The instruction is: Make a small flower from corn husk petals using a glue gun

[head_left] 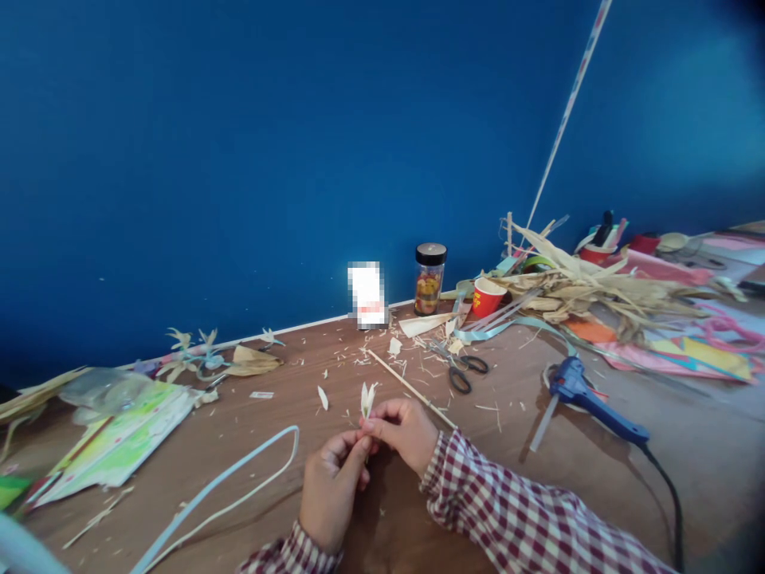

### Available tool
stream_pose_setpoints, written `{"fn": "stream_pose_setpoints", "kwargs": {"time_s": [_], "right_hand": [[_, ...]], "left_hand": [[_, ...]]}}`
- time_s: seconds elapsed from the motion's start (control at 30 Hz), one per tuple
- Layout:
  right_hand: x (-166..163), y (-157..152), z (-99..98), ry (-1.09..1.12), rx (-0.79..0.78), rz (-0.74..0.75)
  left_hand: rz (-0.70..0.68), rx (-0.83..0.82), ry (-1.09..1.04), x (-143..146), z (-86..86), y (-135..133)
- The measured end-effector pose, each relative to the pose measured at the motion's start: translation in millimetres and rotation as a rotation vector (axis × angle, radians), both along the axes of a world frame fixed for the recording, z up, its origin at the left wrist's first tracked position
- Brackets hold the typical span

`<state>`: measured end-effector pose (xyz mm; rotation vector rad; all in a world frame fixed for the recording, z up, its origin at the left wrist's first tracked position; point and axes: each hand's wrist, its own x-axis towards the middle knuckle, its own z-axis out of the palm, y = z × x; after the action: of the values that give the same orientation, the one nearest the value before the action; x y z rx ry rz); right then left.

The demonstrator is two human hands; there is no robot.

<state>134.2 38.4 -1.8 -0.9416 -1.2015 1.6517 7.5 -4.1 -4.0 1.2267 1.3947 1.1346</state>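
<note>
A small pale flower of husk-like petals stands upright between my fingertips. My left hand is closed in a pinch at the flower's lower end, just below the petals. Thumb and forefinger of my right hand pinch the flower's base from the other side, touching the left fingertips. What is under the petals is mostly hidden by my fingers. One loose pale petal lies on the brown table to the left. Beyond my right hand lies a thin stick, partly behind the checked sleeve.
Dark-handled scissors, a blue glue gun with cord, a red paper cup and a black-lidded jar stand or lie around. Dried husks pile up at right. A pale blue strip loops at front left. Scraps litter the middle.
</note>
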Motion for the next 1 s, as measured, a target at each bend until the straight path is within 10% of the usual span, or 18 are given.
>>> {"fn": "stream_pose_setpoints", "kwargs": {"time_s": [1.0], "right_hand": [[4.1, 4.2, -2.3, -0.042, 0.023, 0.083]], "left_hand": [[-0.023, -0.046, -0.177, 3.7, 3.5, -0.3]]}}
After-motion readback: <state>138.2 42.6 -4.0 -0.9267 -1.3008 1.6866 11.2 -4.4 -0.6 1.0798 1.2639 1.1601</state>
